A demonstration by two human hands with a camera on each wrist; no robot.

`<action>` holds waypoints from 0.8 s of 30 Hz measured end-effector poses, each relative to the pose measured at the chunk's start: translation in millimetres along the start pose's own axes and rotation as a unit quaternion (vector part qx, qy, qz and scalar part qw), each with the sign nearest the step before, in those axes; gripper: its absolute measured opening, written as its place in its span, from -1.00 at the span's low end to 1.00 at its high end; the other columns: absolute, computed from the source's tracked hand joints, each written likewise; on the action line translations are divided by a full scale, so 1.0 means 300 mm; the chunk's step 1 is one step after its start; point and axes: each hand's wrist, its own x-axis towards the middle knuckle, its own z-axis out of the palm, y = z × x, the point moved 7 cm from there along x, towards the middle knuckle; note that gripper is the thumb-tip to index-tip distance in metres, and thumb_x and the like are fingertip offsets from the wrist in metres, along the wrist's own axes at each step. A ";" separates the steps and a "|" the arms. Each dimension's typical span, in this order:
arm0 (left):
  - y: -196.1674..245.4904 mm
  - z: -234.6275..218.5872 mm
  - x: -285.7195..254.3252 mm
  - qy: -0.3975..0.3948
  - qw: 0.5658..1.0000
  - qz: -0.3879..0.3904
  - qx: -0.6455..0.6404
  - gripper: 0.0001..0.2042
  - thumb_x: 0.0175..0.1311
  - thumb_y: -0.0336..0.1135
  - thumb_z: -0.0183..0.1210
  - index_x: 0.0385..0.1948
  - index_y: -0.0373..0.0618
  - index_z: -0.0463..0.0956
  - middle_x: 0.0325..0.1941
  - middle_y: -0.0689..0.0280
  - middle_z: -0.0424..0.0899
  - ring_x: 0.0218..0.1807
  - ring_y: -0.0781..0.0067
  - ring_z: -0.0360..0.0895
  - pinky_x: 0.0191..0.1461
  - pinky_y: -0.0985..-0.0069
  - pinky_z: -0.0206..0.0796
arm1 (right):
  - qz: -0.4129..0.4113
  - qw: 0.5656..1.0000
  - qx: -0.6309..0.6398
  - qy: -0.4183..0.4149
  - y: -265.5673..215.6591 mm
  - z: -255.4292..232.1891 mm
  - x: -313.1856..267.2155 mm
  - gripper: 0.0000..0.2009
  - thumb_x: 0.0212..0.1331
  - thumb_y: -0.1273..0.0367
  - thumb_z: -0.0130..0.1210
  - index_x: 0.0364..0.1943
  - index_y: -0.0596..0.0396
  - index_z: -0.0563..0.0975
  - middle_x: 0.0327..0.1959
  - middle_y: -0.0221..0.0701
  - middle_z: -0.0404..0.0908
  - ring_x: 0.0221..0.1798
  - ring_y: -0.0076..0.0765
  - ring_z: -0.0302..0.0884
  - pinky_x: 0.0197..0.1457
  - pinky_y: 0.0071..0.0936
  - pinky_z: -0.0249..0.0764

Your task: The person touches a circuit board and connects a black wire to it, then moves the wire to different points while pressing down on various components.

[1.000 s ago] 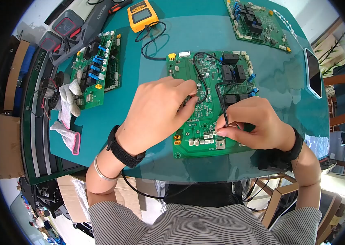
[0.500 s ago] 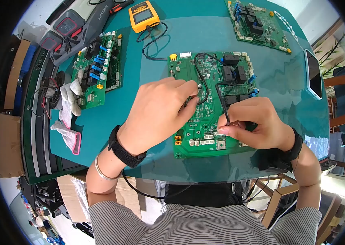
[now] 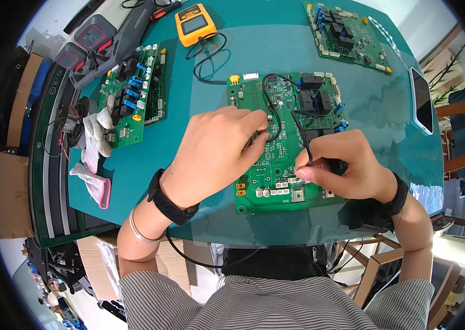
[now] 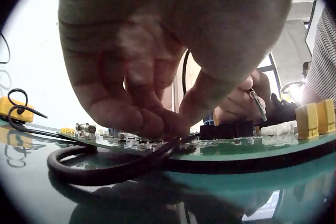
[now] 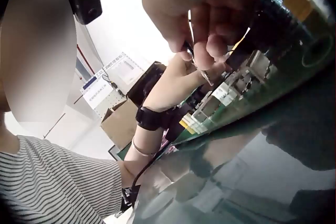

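Observation:
A green circuit board (image 3: pixel 260 206) lies flat on the table before me. My left hand (image 3: pixel 213 143) is over its left half, thumb and fingertips pinching a black lead (image 4: pixel 89 176) close over the board; its end is hidden in the fingers. Near the board's front right part, my right hand (image 3: pixel 348 165) pinches another stretch of black lead (image 3: pixel 302 137) between thumb and forefinger. A slim metal tip (image 5: pixel 205 77) sticks out below the right fingertips in the right wrist view, right above the white connectors (image 5: pixel 226 94).
An orange handheld meter (image 3: pixel 195 25) with a black cable stands at the back. More circuit boards lie at left (image 3: pixel 128 99) and back right (image 3: pixel 348 38). Gloves (image 3: pixel 95 137), a grey tool case (image 3: pixel 97 41) and a phone (image 3: pixel 421 102) lie round the table's sides.
The whole scene has shifted slightly right and down in the head view. The lead above my right hand bends a little differently; both hands keep their pinch at nearly the same spots.

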 end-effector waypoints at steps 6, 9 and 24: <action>0.002 -0.004 0.000 -0.002 1.000 -0.002 0.001 -0.89 0.22 -0.40 0.30 -0.29 -0.10 0.56 -0.55 0.28 0.54 -0.48 0.19 0.56 -0.42 0.26 0.32 | -0.024 1.000 -0.015 -0.012 -0.009 0.012 0.009 -0.86 0.24 0.46 0.33 -0.31 0.22 0.58 -0.53 -0.34 0.49 -0.55 -0.34 0.42 -0.46 -0.41 0.35; 0.001 -0.002 0.000 0.000 1.000 -0.002 -0.004 -0.89 0.21 -0.41 0.30 -0.28 -0.10 0.56 -0.55 0.29 0.54 -0.48 0.19 0.56 -0.42 0.25 0.31 | -0.027 1.000 -0.011 -0.010 -0.011 0.011 0.010 -0.86 0.24 0.46 0.33 -0.31 0.22 0.58 -0.53 -0.34 0.49 -0.55 -0.34 0.41 -0.46 -0.41 0.35; 0.006 -0.003 0.000 -0.005 1.000 -0.002 0.000 -0.86 0.21 -0.40 0.29 -0.27 -0.13 0.53 -0.55 0.27 0.53 -0.47 0.16 0.55 -0.42 0.21 0.31 | -0.011 1.000 -0.012 -0.006 -0.004 0.013 0.010 -0.86 0.25 0.47 0.31 -0.34 0.21 0.55 -0.54 -0.37 0.47 -0.56 -0.43 0.39 -0.48 -0.45 0.32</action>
